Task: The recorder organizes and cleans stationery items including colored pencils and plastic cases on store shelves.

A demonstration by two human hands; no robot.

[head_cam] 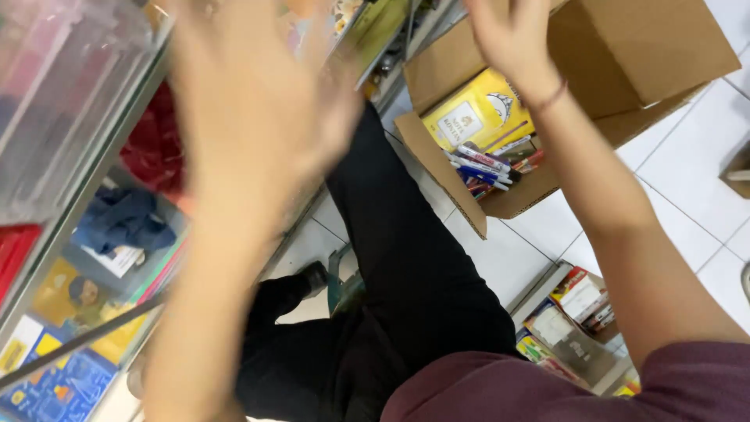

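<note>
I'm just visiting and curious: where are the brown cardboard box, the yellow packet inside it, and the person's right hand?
Brown cardboard box [625, 47]: head view, on its raised flap.
Yellow packet [476, 113]: head view, on its front face.
Right hand [512, 31]: head view, on the palm.

Both hands are raised, fingers spread and empty: the blurred left hand [258, 101] before a glass shelf [70, 117], the right hand [512, 35] above an open cardboard box [625, 55] holding pens [484, 164] and a yellow packet [473, 113] on the white tiled floor [687, 172].

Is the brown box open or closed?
Open. The cardboard box has its flaps spread, and pens and a yellow packet show inside.
</note>
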